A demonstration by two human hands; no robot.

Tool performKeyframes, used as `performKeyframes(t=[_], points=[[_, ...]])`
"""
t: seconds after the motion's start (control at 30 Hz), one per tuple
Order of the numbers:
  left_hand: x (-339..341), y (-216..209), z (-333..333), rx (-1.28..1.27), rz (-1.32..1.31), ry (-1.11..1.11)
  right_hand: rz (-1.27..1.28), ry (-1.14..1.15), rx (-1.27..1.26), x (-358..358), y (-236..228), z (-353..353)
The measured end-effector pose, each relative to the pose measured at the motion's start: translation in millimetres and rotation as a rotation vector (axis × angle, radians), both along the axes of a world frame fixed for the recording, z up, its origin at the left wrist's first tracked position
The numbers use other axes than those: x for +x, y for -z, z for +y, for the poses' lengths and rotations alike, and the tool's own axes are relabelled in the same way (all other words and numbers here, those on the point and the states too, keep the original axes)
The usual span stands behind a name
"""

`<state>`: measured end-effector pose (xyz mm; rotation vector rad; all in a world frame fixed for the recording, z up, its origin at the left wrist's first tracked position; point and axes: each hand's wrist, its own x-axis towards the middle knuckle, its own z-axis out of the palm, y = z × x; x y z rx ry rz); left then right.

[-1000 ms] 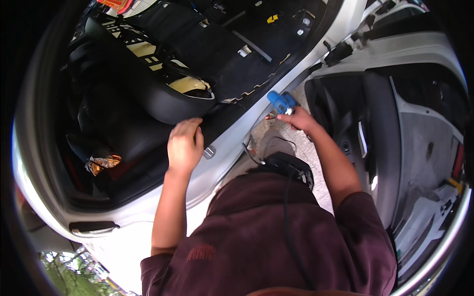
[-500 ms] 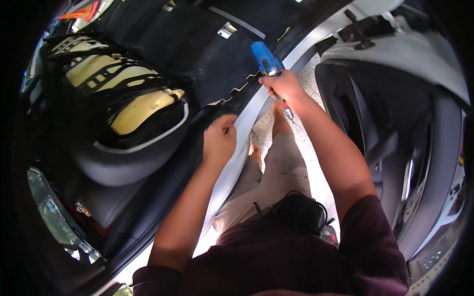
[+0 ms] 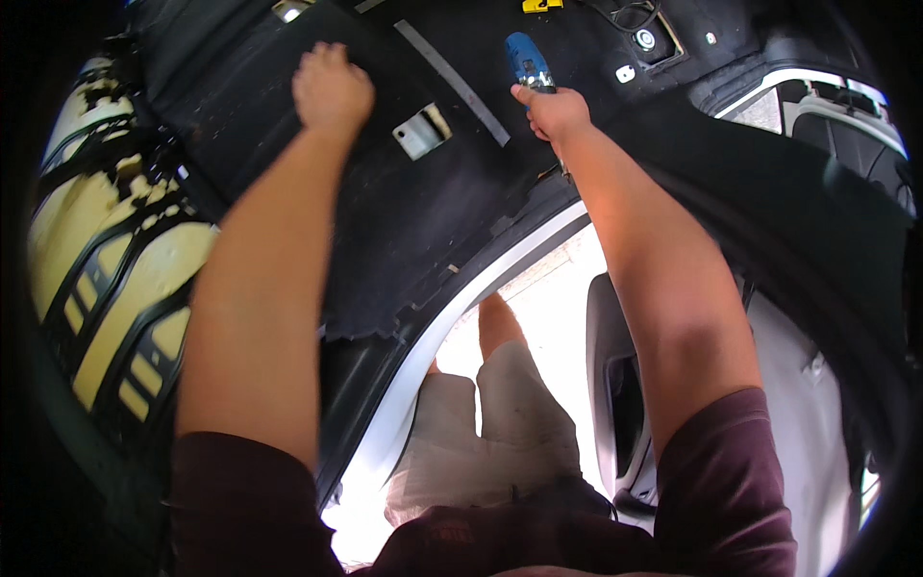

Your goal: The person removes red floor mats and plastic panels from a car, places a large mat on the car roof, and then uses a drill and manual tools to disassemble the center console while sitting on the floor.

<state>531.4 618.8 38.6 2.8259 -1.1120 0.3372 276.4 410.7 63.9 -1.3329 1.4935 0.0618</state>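
Observation:
My right hand (image 3: 558, 113) is closed round a blue power tool (image 3: 529, 60). Its blue body points away from me over the black carpet (image 3: 240, 115) of the car interior, and a short metal end (image 3: 563, 171) shows below my wrist. Farther left, my left hand (image 3: 333, 88) reaches over the same carpet with its fingers curled under. What they hold, if anything, is hidden. Between my hands a metal bracket (image 3: 421, 133) shows in a carpet opening, with a long grey strip (image 3: 452, 82) beyond it.
On the left stands a seat back (image 3: 125, 288) with cream foam and black frame. The pale door sill (image 3: 452, 317) curves before my legs, and an open door (image 3: 615, 365) is at right. A yellow piece (image 3: 541, 5) and a round fitting (image 3: 644, 39) lie at the far side.
My view has moved farther into the car. My left hand has gone from near the sill out over the carpet. My right hand still holds the blue power tool, now over the carpet.

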Motion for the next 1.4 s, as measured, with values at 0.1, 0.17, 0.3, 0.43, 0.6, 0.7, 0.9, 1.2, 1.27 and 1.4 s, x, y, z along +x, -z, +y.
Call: performKeyframes(t=[0.1,0.17,0.3,0.43,0.6,0.7,0.9,1.2,1.27,1.4], points=[[98.0,11.7,-15.4,0.254,-0.005,-0.072,-0.12,0.061,0.068,11.1,21.4,-62.1],[140.3,44.4,3.3,0.246,-0.006,-0.126,-0.238,0.111,0.129,17.3,23.6,-87.2],[146.8,77.2,1.8,-0.172,-0.039,-0.001,-0.23,0.138,0.127,13.8,57.8,-120.7],[138.1,71.8,-0.1,-0.218,0.02,0.011,-0.06,0.12,-0.006,0.1,77.2,-126.0],[133.2,54.9,1.8,-0.174,0.087,-0.035,0.07,-0.062,-0.105,10.6,75.6,-134.6],[133.2,47.4,-3.6,-0.145,0.12,-0.039,0.159,-0.431,-0.383,6.7,70.4,-162.5],[132.5,37.5,-7.4,-0.105,0.17,-0.051,0.574,-1.142,-0.738,42.2,32.9,-234.3],[136.8,32.3,-9.7,-0.076,0.227,-0.065,0.297,-1.664,-0.738,166.0,22.8,-283.0],[137.0,30.7,-8.6,-0.065,0.235,-0.079,0.454,-1.588,-0.528,186.5,29.0,-287.5],[138.9,29.8,-7.8,-0.039,0.234,-0.08,0.513,-1.431,-0.509,207.2,69.2,-310.8]])
